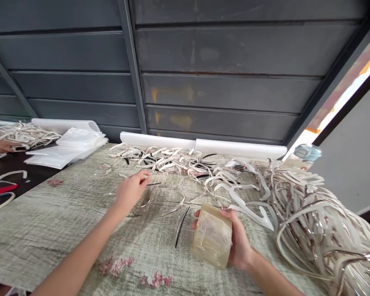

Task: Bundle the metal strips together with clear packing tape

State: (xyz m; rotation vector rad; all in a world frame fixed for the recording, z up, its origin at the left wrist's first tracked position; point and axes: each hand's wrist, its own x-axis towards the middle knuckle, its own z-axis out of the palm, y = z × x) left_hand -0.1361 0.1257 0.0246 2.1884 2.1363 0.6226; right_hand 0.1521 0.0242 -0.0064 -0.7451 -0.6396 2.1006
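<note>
My right hand (240,242) is wrapped round a yellowish, translucent block-shaped thing (212,236) with wrinkled clear film on its face, tilted above the table. Just left of it a thin curved black strip (181,227) lies on the cloth. Further back, my left hand (132,187) is over the table with its fingers drawn together; what they hold, if anything, is too small to make out. Close to its fingertips is a short dark strip (154,184). Thin clear curved strips (177,201) lie between my hands, near a loose heap of white, clear and black strips (175,160).
A large bundle of whitish strips (320,222) covers the right side. White rolls (240,148) lie along the grey panelled wall (228,53). At left are clear plastic sheets (77,144), another strip heap (33,135) and another person's hand (0,144). Patterned cloth (135,255) covers the table.
</note>
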